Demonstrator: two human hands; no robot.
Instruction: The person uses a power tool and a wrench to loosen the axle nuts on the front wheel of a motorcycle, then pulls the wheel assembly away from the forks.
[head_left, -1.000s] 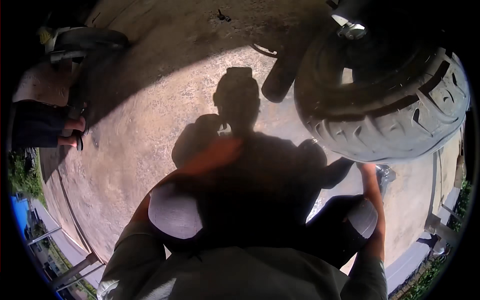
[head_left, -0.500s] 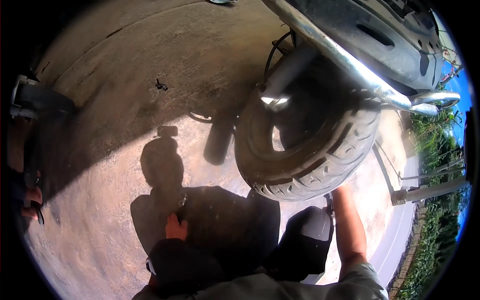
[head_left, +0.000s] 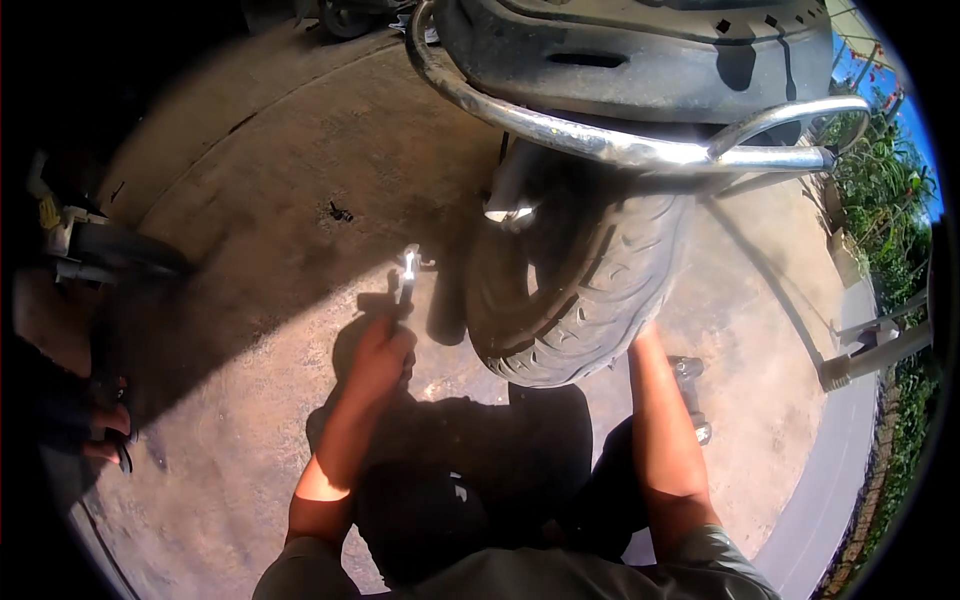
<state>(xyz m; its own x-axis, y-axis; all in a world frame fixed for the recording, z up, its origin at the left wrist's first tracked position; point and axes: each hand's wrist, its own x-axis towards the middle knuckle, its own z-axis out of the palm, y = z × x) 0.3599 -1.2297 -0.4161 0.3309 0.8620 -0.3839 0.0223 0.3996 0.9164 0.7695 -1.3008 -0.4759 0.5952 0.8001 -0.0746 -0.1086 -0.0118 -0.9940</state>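
My left hand is closed round the handle of a shiny metal hand tool, which points away from me above the floor. Glare blurs its head, and I cannot tell its exact kind. The tool is to the left of a worn black scooter tyre, apart from it. My right forearm reaches up to the near right side of the tyre. The tyre hides the right hand and its fingers.
A chrome tube bar crosses above the tyre, under the grey scooter body. A small dark part lies on the concrete floor. Another wheel and a person's feet are at the left. Green plants line the right.
My left hand has come up from near my knee, bringing the metal tool forward beside the tyre. My view has shifted, and the right arm still reaches to the tyre.
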